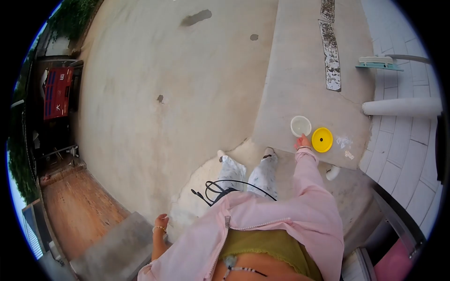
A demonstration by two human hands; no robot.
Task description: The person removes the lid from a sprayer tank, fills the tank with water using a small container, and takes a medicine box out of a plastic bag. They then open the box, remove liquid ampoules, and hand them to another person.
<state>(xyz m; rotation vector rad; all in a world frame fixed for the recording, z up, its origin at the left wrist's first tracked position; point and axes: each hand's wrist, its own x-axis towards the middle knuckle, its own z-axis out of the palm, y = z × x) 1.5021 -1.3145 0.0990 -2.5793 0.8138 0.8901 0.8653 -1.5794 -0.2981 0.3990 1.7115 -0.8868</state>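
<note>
My right hand (pixel 303 142) reaches forward and down, its fingers closed at the near rim of a round white bowl (pixel 295 127). The bowl's inside looks pale and translucent; whether it holds liquid I cannot tell. Just right of the bowl is a round yellow dish (pixel 327 143) with a dark spot in its middle, apart from my fingers. My left hand (pixel 161 221) hangs out at my left side with loosely bent fingers and nothing visible in it. A beaded bracelet circles that wrist.
A white pipe (pixel 401 108) and a teal-and-white broom-like head (pixel 380 63) are near the tiled wall (pixel 408 154) on the right. A short pipe stub (pixel 333 173) sits beside my right arm. A black cable (pixel 225 187) crosses my legs. A red vehicle (pixel 58 93) is far left.
</note>
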